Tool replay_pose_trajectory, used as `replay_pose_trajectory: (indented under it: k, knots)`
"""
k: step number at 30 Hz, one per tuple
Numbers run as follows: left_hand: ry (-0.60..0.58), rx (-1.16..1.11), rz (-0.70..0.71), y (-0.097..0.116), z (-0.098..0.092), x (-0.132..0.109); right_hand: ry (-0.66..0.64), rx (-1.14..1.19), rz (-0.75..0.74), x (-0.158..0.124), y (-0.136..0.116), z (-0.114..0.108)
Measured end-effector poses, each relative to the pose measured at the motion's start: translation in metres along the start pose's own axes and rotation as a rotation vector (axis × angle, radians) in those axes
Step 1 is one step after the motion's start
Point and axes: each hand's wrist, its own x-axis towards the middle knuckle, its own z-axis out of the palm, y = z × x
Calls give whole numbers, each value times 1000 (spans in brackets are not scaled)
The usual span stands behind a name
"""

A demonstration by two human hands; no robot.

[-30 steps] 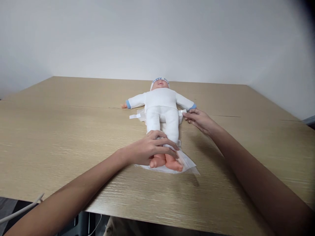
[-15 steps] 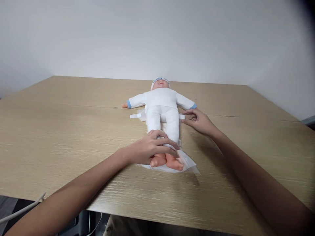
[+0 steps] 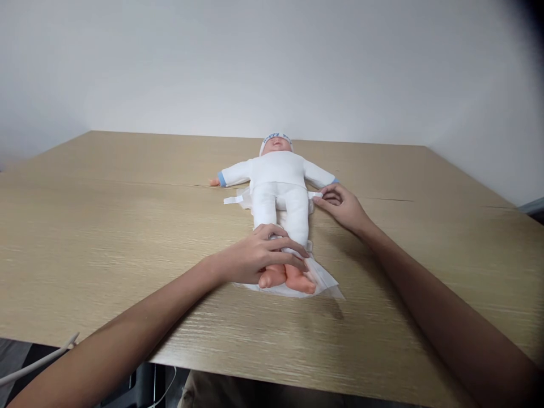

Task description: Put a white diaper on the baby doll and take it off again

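Doll [image 3: 278,168] lies on diaper [image 3: 325,278], feet [image 3: 301,283] toward worktop's [image 3: 127,238] near edge; spread left hand [image 3: 250,258] likely keeps legs [image 3: 297,224] still; right hand [image 3: 346,209] pinches tab [image 3: 313,195].

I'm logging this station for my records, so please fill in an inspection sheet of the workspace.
Surface: wood-grain table, with a seam running across it.
Job's things: a doll in white clothes lies on its back; what looks like a diaper is spread beneath it, with a white tab showing at one hip and another tab at the other.
Clutter: nothing seen.
Left hand: fingers spread across the doll's lower legs.
Right hand: fingertips at the white tab; grip unclear.
Cables: pale cable, lower left; thin cord below the table's front edge.
Surroundings: pale wall behind.
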Motion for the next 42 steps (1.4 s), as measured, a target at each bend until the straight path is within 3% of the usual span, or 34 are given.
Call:
replay_pose_trajectory:
  k: [4,9,17,20,23,25,28,30,32,38,42]
  knots:
    - [18,-7,8,0,0,0,-17,107,1,3,-5,7]
    - [2,3,-4,1,0,0,-27,-26,2,1,-7,3]
    - [3,-2,8,0,0,0,164,-347,5,-7,-1,-12]
    - [-8,31,25,0,0,-1,246,-422,-14,-16,-12,-8]
    - [-10,84,10,2,-1,-4,271,-477,-137,-43,-40,2]
    - [-1,100,-3,5,-3,-7,197,-510,-320,-72,-65,10]
    - [51,112,4,10,-10,-14,-103,-515,-608,-113,-97,19]
    - [89,128,2,13,-16,-19,-322,-570,-729,-128,-108,19]
    - [101,148,-14,15,-23,-26,-445,-651,-793,-131,-109,13]
    - [118,174,-57,11,-41,-50,-444,-871,-881,-113,-98,-10]
    - [104,187,-56,5,-43,-61,-460,-926,-990,-114,-105,-2]
